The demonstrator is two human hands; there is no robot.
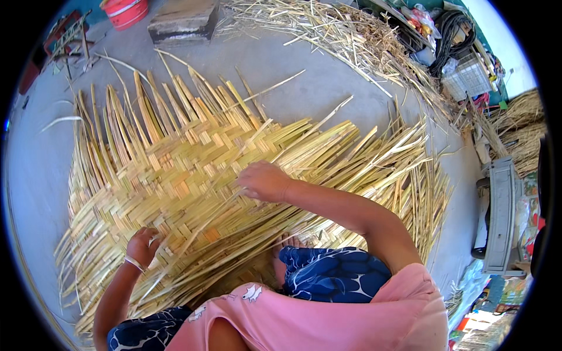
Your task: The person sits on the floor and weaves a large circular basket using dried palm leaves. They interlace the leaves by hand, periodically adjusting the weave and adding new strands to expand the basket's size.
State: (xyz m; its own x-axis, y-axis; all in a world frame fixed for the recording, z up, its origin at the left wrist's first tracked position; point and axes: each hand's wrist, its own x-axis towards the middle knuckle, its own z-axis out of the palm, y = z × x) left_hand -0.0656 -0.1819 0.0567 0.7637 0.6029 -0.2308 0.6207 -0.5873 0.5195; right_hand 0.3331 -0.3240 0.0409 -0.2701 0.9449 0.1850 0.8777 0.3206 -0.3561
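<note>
A half-woven mat (193, 175) of flat yellow-green reed strips lies on the floor in front of me. Its middle shows a tight zigzag weave, while long loose strips (140, 111) fan out from the far edge. My right hand (263, 181) is over the middle of the weave, its fingers closed on a reed strip (218, 212) that runs down toward the near left. By the mat's near left part, my left hand (142, 245) has its fingers curled in; what they grip is too small to make out. A pale bracelet circles that wrist.
My bare foot (290, 241) presses on the mat's near edge. Loose straw (328, 29) is heaped at the back, beside a block (183, 22) and a red bucket (125, 13). At the right stand a crate (466, 77) with black hose and a grey metal cart (502, 213).
</note>
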